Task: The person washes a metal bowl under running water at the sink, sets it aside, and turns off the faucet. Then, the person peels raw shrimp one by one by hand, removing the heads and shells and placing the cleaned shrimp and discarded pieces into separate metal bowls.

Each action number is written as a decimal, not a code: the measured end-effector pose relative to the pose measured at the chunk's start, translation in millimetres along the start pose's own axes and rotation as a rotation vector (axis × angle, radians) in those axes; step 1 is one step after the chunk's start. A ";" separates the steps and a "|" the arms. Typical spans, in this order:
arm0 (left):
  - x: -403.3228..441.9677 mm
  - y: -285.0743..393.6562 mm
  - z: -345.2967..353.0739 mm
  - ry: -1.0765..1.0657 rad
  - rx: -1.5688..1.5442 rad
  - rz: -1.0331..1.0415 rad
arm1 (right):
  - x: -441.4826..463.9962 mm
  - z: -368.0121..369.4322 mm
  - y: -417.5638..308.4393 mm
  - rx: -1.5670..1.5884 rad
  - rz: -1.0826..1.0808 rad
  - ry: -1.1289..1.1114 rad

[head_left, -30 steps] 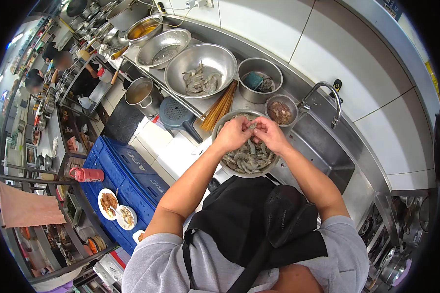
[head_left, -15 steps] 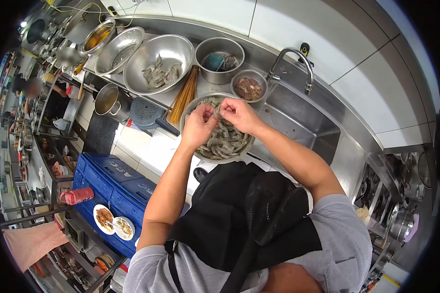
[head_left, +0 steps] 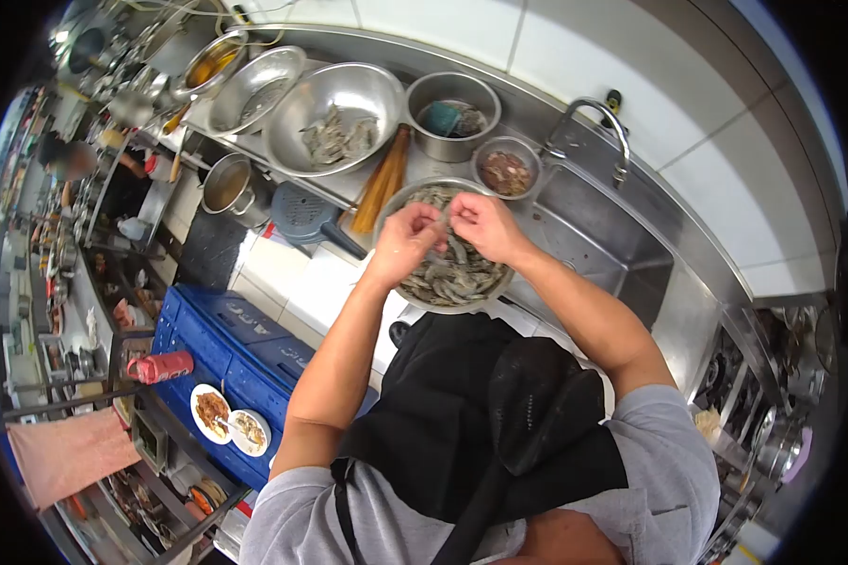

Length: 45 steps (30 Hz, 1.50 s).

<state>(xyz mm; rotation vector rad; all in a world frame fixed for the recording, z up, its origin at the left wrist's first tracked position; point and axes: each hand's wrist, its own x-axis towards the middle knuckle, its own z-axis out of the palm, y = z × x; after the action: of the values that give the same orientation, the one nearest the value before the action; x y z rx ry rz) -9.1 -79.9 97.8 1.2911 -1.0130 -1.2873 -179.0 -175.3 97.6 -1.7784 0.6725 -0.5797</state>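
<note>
My left hand [head_left: 409,247] and my right hand [head_left: 485,227] are close together above a metal bowl [head_left: 383,233] heaped with raw grey shrimp [head_left: 455,280]. Both hands are closed, fingertips pinched and facing each other with a small gap between. A greyish shrimp seems to be in my right fingertips, partly hidden against the pile. What my left fingers hold cannot be made out. Beyond the bowl, a larger steel bowl [head_left: 283,137] contains a smaller number of shrimp [head_left: 337,139]. Beside it a small bowl [head_left: 530,191] holds reddish-brown scraps [head_left: 505,173].
A steel sink [head_left: 584,221] with a curved faucet [head_left: 622,141] lies right. A pot [head_left: 424,143] with a teal scrubber [head_left: 440,119], a bundle of sticks [head_left: 383,185] and a grey perforated strainer [head_left: 301,212] are nearby. A blue cooler [head_left: 240,330] stands left; another person [head_left: 122,184] is far left.
The view has shifted, so everything sits slightly further right. My fingertips, close together before, are now a little apart over the shrimp bowl.
</note>
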 end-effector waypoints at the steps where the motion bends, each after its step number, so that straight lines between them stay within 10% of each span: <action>1: -1.0 4.2 0.5 0.007 0.070 -0.010 | 0.3 0.8 -3.8 0.012 -0.016 -0.022; 21: -6.1 -11.1 -52.3 -0.053 -0.190 -0.238 | 6.7 -23.1 36.9 -0.339 0.041 0.414; 38: 12.8 1.5 -133.4 0.151 -0.469 -0.242 | -47.3 -11.8 56.5 -0.364 0.272 0.209; 42: 78.0 19.3 -197.7 0.163 -0.251 0.053 | -32.9 -7.5 33.7 -0.450 0.203 0.110; 45: 102.9 27.2 -202.2 0.606 -0.139 0.020 | -18.0 -2.3 35.9 -0.558 0.089 0.058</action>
<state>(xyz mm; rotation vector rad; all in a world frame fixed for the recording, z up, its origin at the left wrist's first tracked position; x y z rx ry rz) 202.2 -166.7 94.1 1.4322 -0.4956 -0.8462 -199.3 -173.1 62.9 -2.2358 1.0199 -0.4056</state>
